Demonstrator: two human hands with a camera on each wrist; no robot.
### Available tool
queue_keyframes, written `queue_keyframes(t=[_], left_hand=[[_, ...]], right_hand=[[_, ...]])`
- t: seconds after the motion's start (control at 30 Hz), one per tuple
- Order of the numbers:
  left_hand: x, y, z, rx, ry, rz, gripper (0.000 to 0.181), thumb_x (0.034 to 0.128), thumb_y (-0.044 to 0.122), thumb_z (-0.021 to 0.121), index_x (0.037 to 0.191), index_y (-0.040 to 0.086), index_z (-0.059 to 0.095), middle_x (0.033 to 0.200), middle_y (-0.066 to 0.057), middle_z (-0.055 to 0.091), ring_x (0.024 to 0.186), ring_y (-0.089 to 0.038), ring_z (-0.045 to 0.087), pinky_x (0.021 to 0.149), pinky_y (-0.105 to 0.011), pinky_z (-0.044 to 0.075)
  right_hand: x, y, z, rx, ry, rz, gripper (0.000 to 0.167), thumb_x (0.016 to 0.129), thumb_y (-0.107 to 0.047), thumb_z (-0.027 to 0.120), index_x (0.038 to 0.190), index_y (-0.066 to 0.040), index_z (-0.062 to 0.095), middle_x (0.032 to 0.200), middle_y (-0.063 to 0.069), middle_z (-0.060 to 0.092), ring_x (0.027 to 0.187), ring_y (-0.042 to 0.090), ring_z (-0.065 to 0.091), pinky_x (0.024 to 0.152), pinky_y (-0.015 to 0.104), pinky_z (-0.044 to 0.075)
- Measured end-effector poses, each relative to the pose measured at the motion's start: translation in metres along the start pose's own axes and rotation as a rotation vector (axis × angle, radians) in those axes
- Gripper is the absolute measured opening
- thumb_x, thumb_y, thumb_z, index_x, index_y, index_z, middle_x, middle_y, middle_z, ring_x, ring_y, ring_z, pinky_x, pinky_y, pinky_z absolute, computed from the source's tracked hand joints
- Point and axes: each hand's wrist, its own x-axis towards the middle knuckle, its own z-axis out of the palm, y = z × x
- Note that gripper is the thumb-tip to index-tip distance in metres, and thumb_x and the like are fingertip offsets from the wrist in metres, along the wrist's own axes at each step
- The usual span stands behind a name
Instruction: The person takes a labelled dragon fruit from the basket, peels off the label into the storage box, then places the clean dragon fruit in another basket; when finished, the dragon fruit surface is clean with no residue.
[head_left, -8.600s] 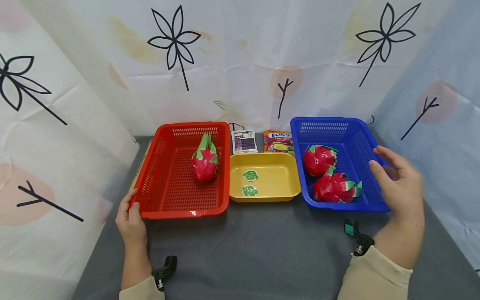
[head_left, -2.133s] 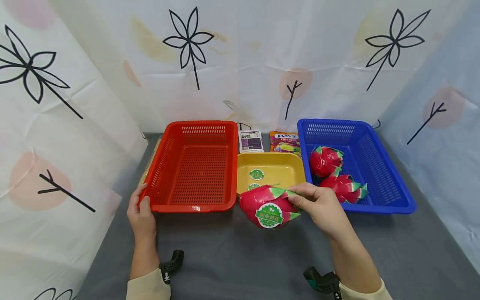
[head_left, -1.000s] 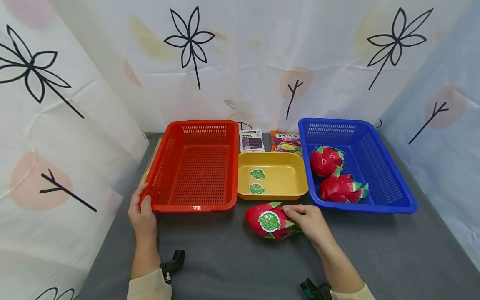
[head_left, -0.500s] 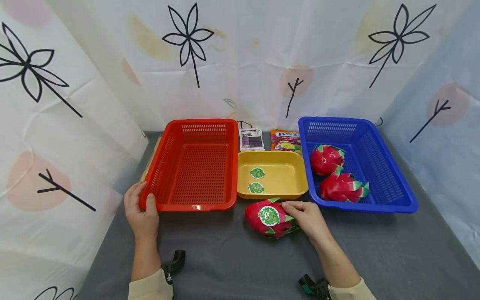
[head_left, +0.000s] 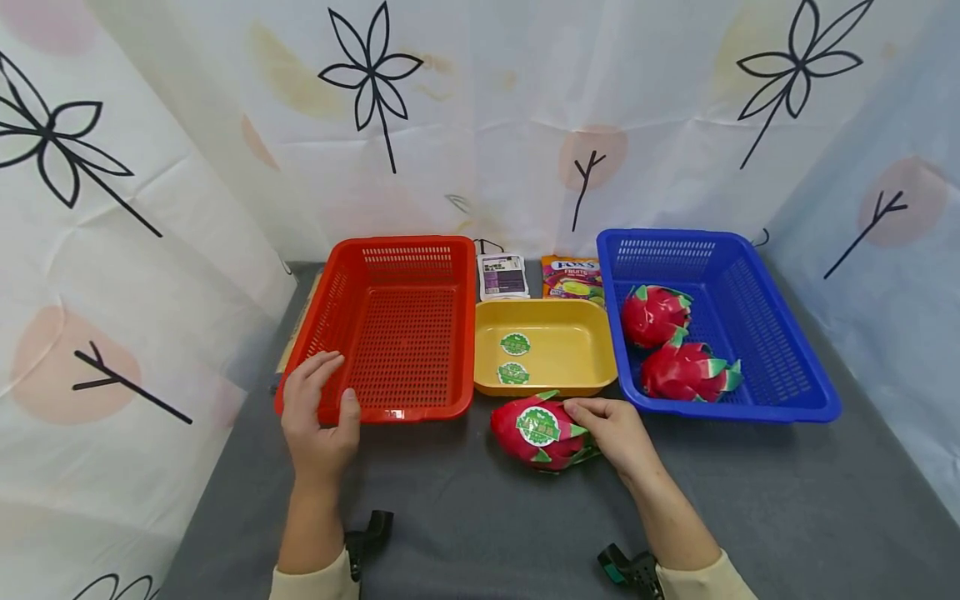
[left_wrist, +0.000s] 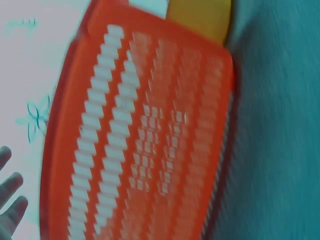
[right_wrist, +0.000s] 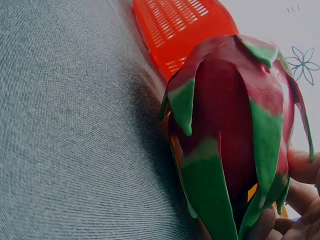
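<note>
A pink dragon fruit [head_left: 536, 433] with green-tipped scales and a round green-and-white sticker [head_left: 538, 427] lies on its side in front of the yellow tray. My right hand [head_left: 618, 437] pinches its leafy end; in the right wrist view the fingers [right_wrist: 302, 167] grip the fruit [right_wrist: 225, 115] from the right. My left hand [head_left: 322, 421] hovers over the near left corner of the red basket [head_left: 393, 413], fingers loosely spread and holding nothing. The left wrist view shows its fingertips [left_wrist: 11, 190] apart from the basket [left_wrist: 135, 125].
Two more dragon fruits [head_left: 686, 372] lie in the blue basket [head_left: 765, 333] on the right. Two green stickers [head_left: 515, 343] are in the yellow tray [head_left: 570, 350] between the baskets. Behind it stand a white-and-purple packet [head_left: 502, 277] and a candy bag [head_left: 573, 279]. Grey cloth covers the table [head_left: 480, 533].
The dragon fruit has left the red basket in my right hand and come down before the tray, its sticker showing. My left hand has just let go of the basket rim and moved right.
</note>
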Motion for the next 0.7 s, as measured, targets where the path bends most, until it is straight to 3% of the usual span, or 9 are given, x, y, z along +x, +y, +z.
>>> queue_keyframes(t=[0.17, 0.37, 0.7], left_hand=[[-0.004, 0.005, 0.016, -0.139, -0.126, 0.051, 0.036, 0.0881, 0.011, 0.06, 0.112, -0.015, 0.067, 0.11, -0.034, 0.065, 0.105, -0.043, 0.059, 0.103, -0.031, 0.046], [-0.016, 0.012, 0.037, -0.277, -0.275, 0.068, 0.038, 0.087, 0.009, 0.06, 0.12, -0.009, 0.067, 0.115, -0.028, 0.065, 0.11, -0.036, 0.06, 0.104, -0.033, 0.047], [-0.036, 0.039, 0.067, -0.401, -0.475, -0.015, 0.047, 0.0825, 0.007, 0.064, 0.129, 0.0, 0.064, 0.124, -0.017, 0.065, 0.112, -0.03, 0.061, 0.101, -0.034, 0.051]], right_hand=[[0.001, 0.001, -0.001, 0.01, -0.005, 0.003, 0.038, 0.101, -0.03, 0.067, 0.123, 0.0, 0.073, 0.118, 0.013, 0.072, 0.109, 0.024, 0.063, 0.092, 0.037, 0.055], [0.002, 0.002, -0.001, 0.01, -0.017, -0.01, 0.04, 0.101, -0.031, 0.067, 0.123, 0.001, 0.073, 0.116, 0.013, 0.073, 0.105, 0.022, 0.064, 0.088, 0.036, 0.056], [0.001, 0.001, -0.002, 0.007, -0.026, -0.004, 0.039, 0.101, -0.031, 0.067, 0.122, 0.001, 0.074, 0.114, 0.012, 0.073, 0.103, 0.021, 0.064, 0.086, 0.033, 0.056]])
